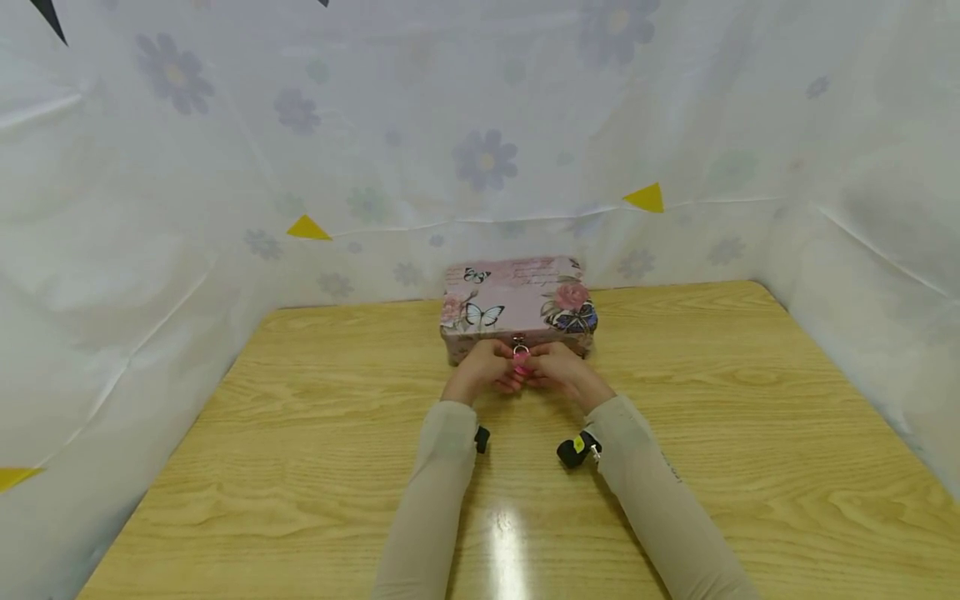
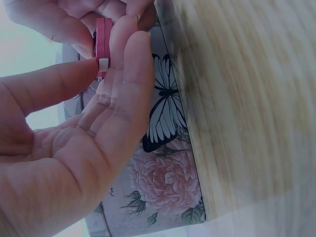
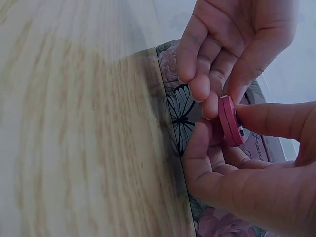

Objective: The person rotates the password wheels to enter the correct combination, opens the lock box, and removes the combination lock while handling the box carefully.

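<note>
A pink padlock (image 1: 521,362) hangs by its metal shackle from the clasp (image 1: 519,339) on the front of a pink box (image 1: 517,296) with a floral and butterfly print. The box lid is down. My left hand (image 1: 483,367) pinches the padlock from the left side, its thumb at one face and fingers behind. From the right, my right hand (image 1: 562,371) pinches the same padlock (image 3: 229,121), thumb on the face that bears small dark parts. In the left wrist view the padlock (image 2: 102,42) appears edge-on between both hands' fingers, with a small pale piece on its side.
The box stands at the back of a wooden table (image 1: 315,450), close to a white flowered cloth (image 1: 405,150) hung around the back and sides. Yellow triangles (image 1: 647,198) mark the cloth. Black wrist straps (image 1: 576,450) sit by the beige sleeves.
</note>
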Motion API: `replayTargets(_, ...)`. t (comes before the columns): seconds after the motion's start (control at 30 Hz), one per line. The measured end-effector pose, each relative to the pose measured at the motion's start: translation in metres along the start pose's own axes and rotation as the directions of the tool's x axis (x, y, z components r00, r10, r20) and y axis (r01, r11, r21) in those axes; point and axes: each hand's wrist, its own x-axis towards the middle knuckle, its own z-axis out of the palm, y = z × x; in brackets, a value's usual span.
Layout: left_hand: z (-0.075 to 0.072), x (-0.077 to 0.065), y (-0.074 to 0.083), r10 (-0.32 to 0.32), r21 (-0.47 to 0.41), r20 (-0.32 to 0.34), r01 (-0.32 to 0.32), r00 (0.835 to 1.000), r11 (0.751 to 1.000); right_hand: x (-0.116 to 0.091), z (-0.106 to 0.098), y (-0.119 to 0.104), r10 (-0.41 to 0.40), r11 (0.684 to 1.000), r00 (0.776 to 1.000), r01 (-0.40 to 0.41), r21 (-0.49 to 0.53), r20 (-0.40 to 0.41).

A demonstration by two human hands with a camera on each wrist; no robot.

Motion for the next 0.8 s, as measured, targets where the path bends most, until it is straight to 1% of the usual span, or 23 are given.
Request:
replayTargets(0.3,-0.0006,0.0019,-0.0015,-0.017,0.002,0.002,0.017,1.000,1.000,-0.0007,0.0007,0.0001,-0.015,1.000,1.000,0.015,0.009,0.002)
replayTargets(0.43,0.0001,0.0017,-0.0023,-0.005,0.004,0.002,0.005,1.000,1.000,-0.0002,0.0002,0.0006,-0.010,1.000,1.000,0.010,-0.007,-0.005)
replayTargets(0.63,0.0003,0.0016,-0.0024,0.007,-0.004,-0.002,-0.007,1.000,1.000,-0.0017,-0.0005,-0.0006,0.023,0.999,1.000,-0.024,-0.047,-0.013)
replayTargets(0.8,0.0001,0.0005,-0.0009,-0.008,-0.005,0.000,0.008,1.000,1.000,-0.0003,-0.0008,-0.0004,0.016,1.000,1.000,-0.016,-0.015,-0.019)
